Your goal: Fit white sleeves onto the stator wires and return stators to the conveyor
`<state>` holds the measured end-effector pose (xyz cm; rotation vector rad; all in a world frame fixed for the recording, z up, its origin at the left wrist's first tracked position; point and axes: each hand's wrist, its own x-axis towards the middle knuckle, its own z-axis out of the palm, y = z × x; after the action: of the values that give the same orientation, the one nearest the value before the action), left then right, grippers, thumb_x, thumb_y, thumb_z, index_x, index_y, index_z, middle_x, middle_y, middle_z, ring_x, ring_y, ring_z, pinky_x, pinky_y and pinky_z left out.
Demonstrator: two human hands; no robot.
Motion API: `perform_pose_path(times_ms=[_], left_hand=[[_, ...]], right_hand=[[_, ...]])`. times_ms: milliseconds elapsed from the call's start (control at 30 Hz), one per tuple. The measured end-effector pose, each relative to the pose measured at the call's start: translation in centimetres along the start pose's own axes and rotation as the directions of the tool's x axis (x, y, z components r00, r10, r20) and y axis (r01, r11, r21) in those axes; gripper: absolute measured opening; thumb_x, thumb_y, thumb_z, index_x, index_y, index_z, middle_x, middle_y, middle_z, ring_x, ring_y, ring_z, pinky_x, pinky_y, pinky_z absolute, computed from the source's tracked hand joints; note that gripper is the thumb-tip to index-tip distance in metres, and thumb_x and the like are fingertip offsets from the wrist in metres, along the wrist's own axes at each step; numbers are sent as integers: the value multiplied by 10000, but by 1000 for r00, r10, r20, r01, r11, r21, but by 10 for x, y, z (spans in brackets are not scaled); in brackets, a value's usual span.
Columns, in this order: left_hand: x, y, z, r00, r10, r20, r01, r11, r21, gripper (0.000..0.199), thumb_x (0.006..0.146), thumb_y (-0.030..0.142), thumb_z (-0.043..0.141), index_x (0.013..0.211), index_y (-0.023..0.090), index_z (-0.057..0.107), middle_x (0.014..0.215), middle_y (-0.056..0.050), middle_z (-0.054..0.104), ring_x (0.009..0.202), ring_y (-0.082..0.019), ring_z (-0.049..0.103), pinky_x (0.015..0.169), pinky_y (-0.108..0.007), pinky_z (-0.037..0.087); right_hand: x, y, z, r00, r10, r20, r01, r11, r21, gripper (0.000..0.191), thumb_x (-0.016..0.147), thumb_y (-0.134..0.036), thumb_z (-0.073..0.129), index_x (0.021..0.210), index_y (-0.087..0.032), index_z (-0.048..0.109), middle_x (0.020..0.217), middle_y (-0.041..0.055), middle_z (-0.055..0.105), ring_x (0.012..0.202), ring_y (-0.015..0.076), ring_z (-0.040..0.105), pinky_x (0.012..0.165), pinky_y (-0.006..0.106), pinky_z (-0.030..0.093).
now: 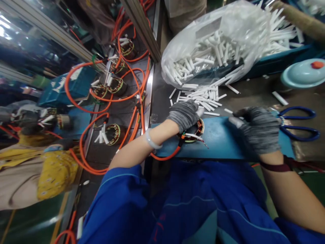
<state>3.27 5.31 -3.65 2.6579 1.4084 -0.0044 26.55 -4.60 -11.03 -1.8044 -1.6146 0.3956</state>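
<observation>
My left hand (185, 115), in a grey knit glove with a pale fingertip, is closed over the far side of a motor stator (199, 128). The stator has copper windings, with an orange cable (166, 158) and a white-sleeved lead (194, 136) at its near side. Both rest on a blue mat (219, 142). To the right, my gloved right hand (259, 128) is held above the mat with fingers curled and thumb near them; whatever they may hold is hidden. A short white tube (228, 111) lies just beyond its fingertips.
White tubes (203, 96) lie loose beyond the mat, before a plastic bag (175, 57) of more tubes. Blue-handled scissors (301, 132) and a lidded light-blue container (302, 76) are at right. Left, stators (114, 134) with orange cables stand on a line; a co-worker's yellow sleeve (57, 173) is beyond.
</observation>
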Motion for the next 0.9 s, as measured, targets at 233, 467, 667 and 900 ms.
perform_pose_path(times_ms=[233, 467, 667, 900], left_hand=[[-74, -20, -2, 964, 13, -265, -30, 998, -60, 753, 899, 701, 625, 1437, 180, 551, 1167, -110, 665, 1012, -255, 672, 900, -368, 544], [-99, -21, 27, 943, 144, -300, -135, 989, 53, 710, 863, 675, 682, 1372, 184, 623, 1058, -114, 667, 905, -251, 664, 808, -378, 544], [-100, -14, 24, 940, 127, -317, -124, 992, 31, 605, 901, 552, 691, 1364, 169, 625, 1057, -125, 658, 904, -253, 666, 768, -363, 561], [-103, -8, 25, 952, 88, -292, -98, 995, -21, 469, 943, 453, 639, 1337, 198, 646, 1081, -116, 668, 892, -235, 685, 738, -337, 564]], right_hand=[[-49, -32, -4, 977, 93, 190, -166, 896, 412, 234, 898, -462, 660, 989, -283, 780, 955, 39, 798, 859, 253, 746, 801, 400, 604], [-56, -35, 9, 918, 206, 338, -348, 827, 441, 298, 873, -523, 671, 874, -249, 788, 789, 17, 793, 714, 222, 738, 661, 325, 589], [-59, -41, 3, 919, 234, 317, -354, 843, 404, 406, 892, -616, 625, 766, -255, 762, 689, 14, 761, 644, 217, 723, 640, 327, 584], [-62, -58, 15, 992, -66, 107, 51, 989, 136, 287, 985, -457, 584, 1156, -322, 772, 965, 67, 807, 868, 296, 757, 784, 455, 611]])
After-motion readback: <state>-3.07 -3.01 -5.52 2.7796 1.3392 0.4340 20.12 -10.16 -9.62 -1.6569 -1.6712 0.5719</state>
